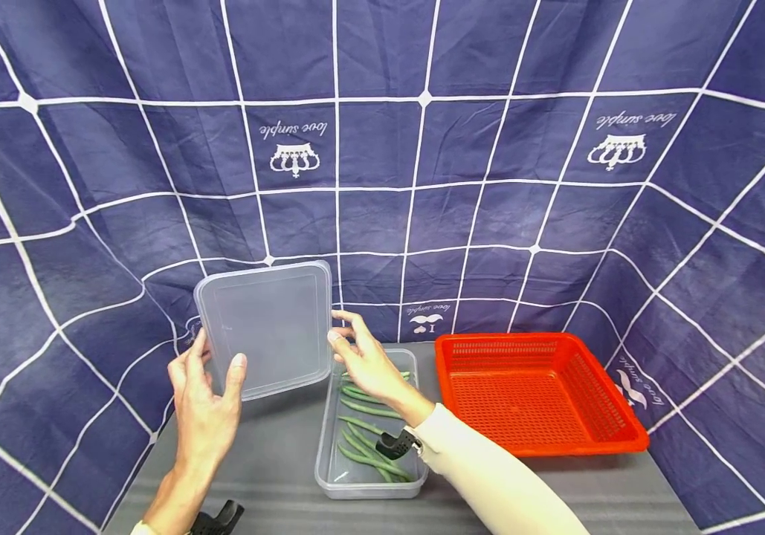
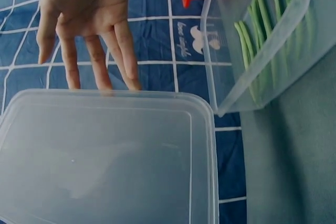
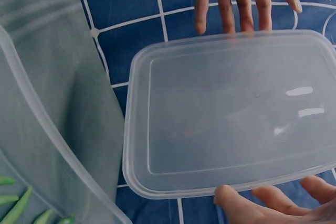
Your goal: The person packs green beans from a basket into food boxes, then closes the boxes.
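Observation:
A square translucent plastic lid (image 1: 265, 331) is tilted up in the air between my two hands. My left hand (image 1: 204, 412) supports its left edge. In the right wrist view the left hand's straight fingertips reach just behind that edge, and its thumb stands away. My right hand (image 1: 370, 364) touches the opposite edge; in the left wrist view its fingers (image 2: 97, 59) are stretched out, with the thumb apart. Under the right forearm, a clear plastic container (image 1: 324, 453) without a cover holds several green beans (image 1: 369, 449), partly hidden by the arm.
A red plastic basket (image 1: 523, 438) with slotted walls stands to the right of the container. Dark blue checked cloth (image 1: 382, 215) hangs behind and on both sides of the grey tabletop (image 1: 275, 453).

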